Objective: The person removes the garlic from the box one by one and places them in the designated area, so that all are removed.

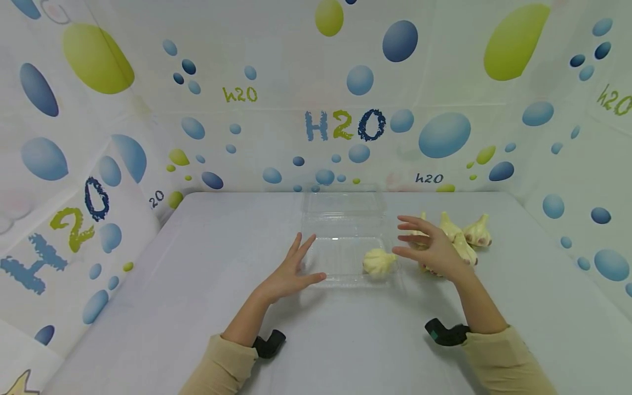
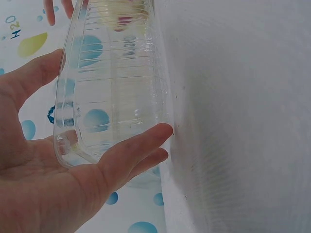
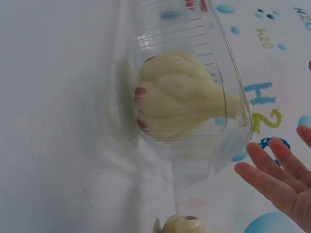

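Observation:
A clear plastic clamshell container (image 1: 340, 258) lies with its lid raised at the back. One garlic bulb (image 1: 378, 262) sits in its right end, and the right wrist view shows the stem leaning toward the rim. My left hand (image 1: 291, 274) is at the container's left end, thumb and fingers spread around the corner; in the left wrist view the thumb (image 2: 41, 73) touches or nearly touches the rim. My right hand (image 1: 434, 249) hovers just right of the container, fingers extended, holding nothing. Behind and beside it lie several more garlic bulbs (image 1: 477, 230), partly hidden by the hand.
The white table (image 1: 207, 236) runs back to a wall sheet (image 1: 276, 148) printed with blue and green drops and lettering. The container's open lid (image 1: 343, 203) stands near the table's back edge. A black wrist camera (image 1: 269, 344) is strapped below each hand.

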Demonstrator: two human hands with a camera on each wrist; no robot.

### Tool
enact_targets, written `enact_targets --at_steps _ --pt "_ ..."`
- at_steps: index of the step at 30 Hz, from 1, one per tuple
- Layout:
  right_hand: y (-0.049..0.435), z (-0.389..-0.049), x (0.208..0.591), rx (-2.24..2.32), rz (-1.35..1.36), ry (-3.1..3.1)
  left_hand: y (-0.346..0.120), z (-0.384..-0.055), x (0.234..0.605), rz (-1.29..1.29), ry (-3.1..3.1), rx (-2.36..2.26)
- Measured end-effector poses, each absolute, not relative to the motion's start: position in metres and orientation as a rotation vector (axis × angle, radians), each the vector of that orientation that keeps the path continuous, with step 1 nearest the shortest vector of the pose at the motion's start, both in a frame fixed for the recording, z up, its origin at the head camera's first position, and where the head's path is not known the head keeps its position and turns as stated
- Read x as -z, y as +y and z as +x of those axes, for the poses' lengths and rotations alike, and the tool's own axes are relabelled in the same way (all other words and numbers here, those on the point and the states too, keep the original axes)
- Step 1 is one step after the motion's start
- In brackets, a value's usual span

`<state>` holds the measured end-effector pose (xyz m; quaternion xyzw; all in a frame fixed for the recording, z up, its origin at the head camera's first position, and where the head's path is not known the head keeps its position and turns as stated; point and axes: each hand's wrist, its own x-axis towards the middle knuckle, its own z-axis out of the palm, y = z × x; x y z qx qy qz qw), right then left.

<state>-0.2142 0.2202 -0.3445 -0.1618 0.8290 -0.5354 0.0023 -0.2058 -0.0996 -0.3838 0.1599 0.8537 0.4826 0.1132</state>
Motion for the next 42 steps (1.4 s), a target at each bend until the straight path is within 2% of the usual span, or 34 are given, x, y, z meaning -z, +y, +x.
enact_targets --at_steps 27,42 --pt "0.209 -0.217 0.348 1.670 -0.551 2.566 -0.100 -0.206 0.383 0.480 2.520 -1.400" --pt "0.187 -0.216 0.354 1.585 -0.602 2.527 -0.100 -0.205 0.382 0.484 2.505 -1.419"
